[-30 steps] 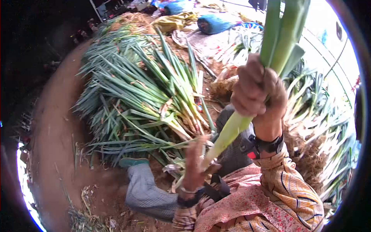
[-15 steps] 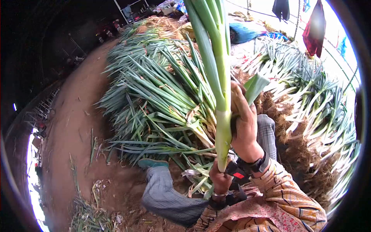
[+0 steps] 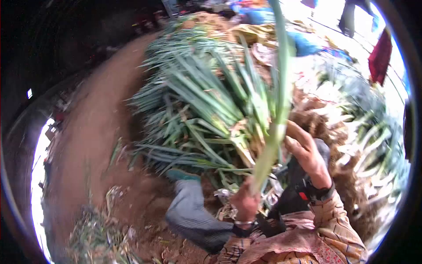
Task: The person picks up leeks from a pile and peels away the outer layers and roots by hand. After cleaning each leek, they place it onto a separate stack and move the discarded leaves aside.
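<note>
Pale green at its base and deeper green above, a long stalk (image 3: 275, 132) stood between the person's two hands, tilted a little, its leafy end rising beyond them past the top edge of the view. The left hand (image 3: 246, 200) was curled around the lower end, its fingers blurred by motion. The right hand (image 3: 304, 152) was higher up, beside the middle of the stalk, with its fingers bent toward it; the fingertips passed out of sight there, so whether they pinched the stalk could not be told.

A bangle (image 3: 244, 222) circled the left wrist, and a dark band (image 3: 323, 192) wrapped the right one. Patterned sleeves (image 3: 338, 220) covered both forearms, and a pink cloth (image 3: 281, 246) lay below and between the hands.

Beyond the left hand, a large heap of green stalks (image 3: 193, 92) spread out, leaf tips pointing mostly away to the left. To the right of the right hand lay many paler stalks (image 3: 369, 152), their brown roots (image 3: 314, 121) on the side nearest it. Left of the left hand, a grey trouser leg (image 3: 195, 215) bent toward a green shoe (image 3: 182, 175); farther left, leafy scraps (image 3: 94, 237) lay on bare earth (image 3: 96, 145). Far beyond the right hand hung a dark red cloth (image 3: 380, 57).
</note>
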{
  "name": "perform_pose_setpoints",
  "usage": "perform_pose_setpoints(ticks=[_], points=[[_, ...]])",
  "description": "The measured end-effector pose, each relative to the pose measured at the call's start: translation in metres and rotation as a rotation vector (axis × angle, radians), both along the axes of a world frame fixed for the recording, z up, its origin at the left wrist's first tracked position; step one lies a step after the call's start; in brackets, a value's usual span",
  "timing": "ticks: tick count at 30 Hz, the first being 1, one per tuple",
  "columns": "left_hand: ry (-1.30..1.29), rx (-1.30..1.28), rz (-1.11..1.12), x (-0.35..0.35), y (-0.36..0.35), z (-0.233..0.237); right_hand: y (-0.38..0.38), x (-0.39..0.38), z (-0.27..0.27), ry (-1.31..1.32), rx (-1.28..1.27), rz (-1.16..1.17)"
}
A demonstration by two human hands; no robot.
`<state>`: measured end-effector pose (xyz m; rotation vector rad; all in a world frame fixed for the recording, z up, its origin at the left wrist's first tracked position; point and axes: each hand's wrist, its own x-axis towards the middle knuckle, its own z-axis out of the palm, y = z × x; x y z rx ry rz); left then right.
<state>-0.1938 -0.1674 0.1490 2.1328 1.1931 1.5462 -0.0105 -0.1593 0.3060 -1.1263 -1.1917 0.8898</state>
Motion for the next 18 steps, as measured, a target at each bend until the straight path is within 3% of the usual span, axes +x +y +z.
perform_pose_setpoints(ticks=[2, 4, 5, 6, 7, 9, 11, 12, 15, 18], points=[[-0.027, -0.012, 0.022, -0.002, -0.005, 0.01, 0.004, -0.022, 0.013, -0.003, -0.091, -0.107], [-0.08, -0.357, -0.058, -0.012, -0.006, -0.001, 0.007, -0.022, 0.005, -0.135, -0.146, -0.203], [0.102, -0.227, -0.007, -0.019, -0.001, 0.014, 0.006, -0.02, 0.003, -0.124, -0.161, -0.182], [-0.013, -0.305, -0.136, -0.023, 0.001, 0.018, 0.007, -0.009, -0.015, -0.092, -0.112, -0.162], [-0.096, -0.517, -0.411, -0.027, 0.003, 0.01, 0.008, 0.002, -0.033, -0.057, -0.068, -0.163], [-0.18, -0.422, -0.791, -0.034, 0.003, 0.026, 0.005, 0.01, -0.047, -0.039, 0.023, -0.05], [-0.144, -0.733, -0.907, -0.032, 0.001, 0.06, -0.004, 0.014, -0.045, -0.066, 0.023, 0.032], [-0.121, -0.575, -0.828, -0.024, 0.002, 0.038, -0.002, 0.015, -0.045, -0.202, 0.035, 0.039], [0.026, -0.537, -0.498, -0.016, -0.01, 0.028, -0.001, 0.0, -0.038, -0.426, 0.161, -0.082], [-0.011, -0.459, -0.377, -0.013, -0.013, 0.011, 0.0, -0.004, -0.03, -0.731, 0.173, -0.091]])
